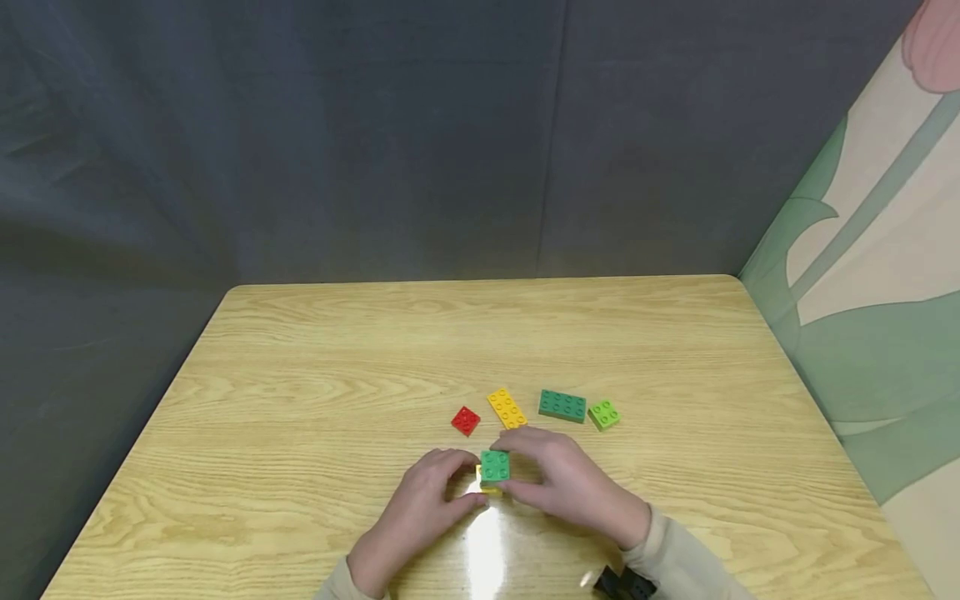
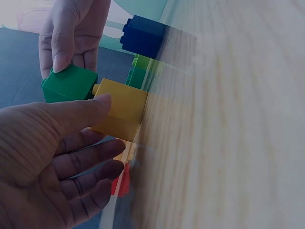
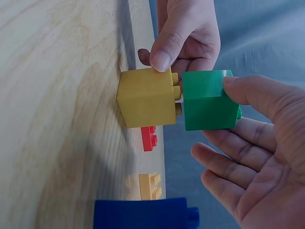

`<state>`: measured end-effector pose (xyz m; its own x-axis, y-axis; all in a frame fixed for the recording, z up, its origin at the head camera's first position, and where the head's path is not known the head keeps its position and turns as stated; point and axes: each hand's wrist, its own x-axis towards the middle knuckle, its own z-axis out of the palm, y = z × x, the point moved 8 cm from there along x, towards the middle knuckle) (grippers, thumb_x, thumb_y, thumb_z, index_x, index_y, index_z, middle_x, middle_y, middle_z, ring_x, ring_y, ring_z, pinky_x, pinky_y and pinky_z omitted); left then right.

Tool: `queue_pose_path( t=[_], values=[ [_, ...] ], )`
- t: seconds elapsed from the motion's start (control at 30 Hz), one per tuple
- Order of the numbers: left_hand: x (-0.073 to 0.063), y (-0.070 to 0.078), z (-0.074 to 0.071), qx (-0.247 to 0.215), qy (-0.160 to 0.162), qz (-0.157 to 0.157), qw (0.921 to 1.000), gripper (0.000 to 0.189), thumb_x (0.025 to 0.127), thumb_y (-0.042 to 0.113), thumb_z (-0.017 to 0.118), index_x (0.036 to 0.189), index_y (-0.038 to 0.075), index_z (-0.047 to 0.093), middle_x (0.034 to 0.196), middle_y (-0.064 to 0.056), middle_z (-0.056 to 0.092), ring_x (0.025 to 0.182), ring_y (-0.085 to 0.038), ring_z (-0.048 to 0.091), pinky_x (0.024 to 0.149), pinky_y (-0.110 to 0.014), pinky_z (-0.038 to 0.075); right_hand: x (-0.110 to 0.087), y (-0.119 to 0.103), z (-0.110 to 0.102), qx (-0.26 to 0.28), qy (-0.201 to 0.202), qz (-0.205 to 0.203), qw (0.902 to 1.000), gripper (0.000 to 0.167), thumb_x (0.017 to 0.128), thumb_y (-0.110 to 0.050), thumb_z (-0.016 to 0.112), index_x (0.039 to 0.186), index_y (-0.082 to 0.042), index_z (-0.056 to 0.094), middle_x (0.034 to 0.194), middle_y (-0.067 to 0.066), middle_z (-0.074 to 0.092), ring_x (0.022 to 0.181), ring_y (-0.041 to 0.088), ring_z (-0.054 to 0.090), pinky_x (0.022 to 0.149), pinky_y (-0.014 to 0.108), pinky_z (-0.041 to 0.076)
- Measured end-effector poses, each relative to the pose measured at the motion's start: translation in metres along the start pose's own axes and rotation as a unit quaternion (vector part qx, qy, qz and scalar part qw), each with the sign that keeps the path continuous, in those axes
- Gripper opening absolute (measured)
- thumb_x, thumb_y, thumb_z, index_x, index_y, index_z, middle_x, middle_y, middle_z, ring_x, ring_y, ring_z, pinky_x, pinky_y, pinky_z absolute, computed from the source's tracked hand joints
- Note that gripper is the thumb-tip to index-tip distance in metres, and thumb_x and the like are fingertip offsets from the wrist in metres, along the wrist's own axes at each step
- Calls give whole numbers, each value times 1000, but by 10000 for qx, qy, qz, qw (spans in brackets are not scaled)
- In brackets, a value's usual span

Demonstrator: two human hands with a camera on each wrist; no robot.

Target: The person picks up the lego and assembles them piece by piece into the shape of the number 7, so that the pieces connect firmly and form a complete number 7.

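My left hand (image 1: 427, 497) grips a yellow building brick (image 3: 147, 99) that stands on the table, studs upward. Directly above it, my right hand (image 1: 561, 479) pinches a green square brick (image 3: 207, 101) between thumb and fingers. In the right wrist view a narrow gap shows between the yellow studs and the green brick's underside, so the two are apart. From the head view the green brick covers most of the yellow one.
Beyond the hands lie a red brick (image 1: 466, 421), a flat yellow brick (image 1: 507, 408), a long dark green brick (image 1: 562, 406) and a lime brick (image 1: 604, 414). A dark blue brick (image 3: 143, 214) stands by the right forearm. The wooden table (image 1: 300, 375) meets a dark curtain behind.
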<state>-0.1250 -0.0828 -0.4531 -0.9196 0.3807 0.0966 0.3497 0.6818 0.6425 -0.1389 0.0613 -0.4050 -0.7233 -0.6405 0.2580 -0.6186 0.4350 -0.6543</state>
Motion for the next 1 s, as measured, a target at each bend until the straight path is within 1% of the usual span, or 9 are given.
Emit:
queue_pose_path(
  t=[0.2,0.37,0.6,1.0],
  values=[
    [0,0,0,2,5,-2,10000,39,82,34,78,114,16,66,111,9,66,106,-10,57,95,-37,49,1,-1,2,56,-40,-53,10000,32,84,-21,77,113,-16,67,113,-8,66,108,12,60,95,36,51],
    [1,1,0,11,41,34,10000,39,82,34,78,114,16,66,111,8,66,105,-10,58,94,-36,49,3,-1,3,118,-101,-36,9999,29,85,-24,76,112,-19,67,111,-12,65,106,7,60,94,33,51],
    [0,0,0,-3,72,54,10000,38,82,35,78,114,17,66,111,10,66,104,-9,58,94,-35,50,3,-1,4,112,-77,-81,9999,29,85,-23,77,112,-18,68,111,-11,66,105,8,60,93,34,51],
    [1,1,0,-40,67,113,9999,37,83,38,76,113,18,66,108,11,66,102,-9,58,92,-34,50,4,-2,6,189,-122,-29,9997,29,85,-23,76,112,-19,67,110,-13,65,104,7,60,94,33,51]
  ],
)
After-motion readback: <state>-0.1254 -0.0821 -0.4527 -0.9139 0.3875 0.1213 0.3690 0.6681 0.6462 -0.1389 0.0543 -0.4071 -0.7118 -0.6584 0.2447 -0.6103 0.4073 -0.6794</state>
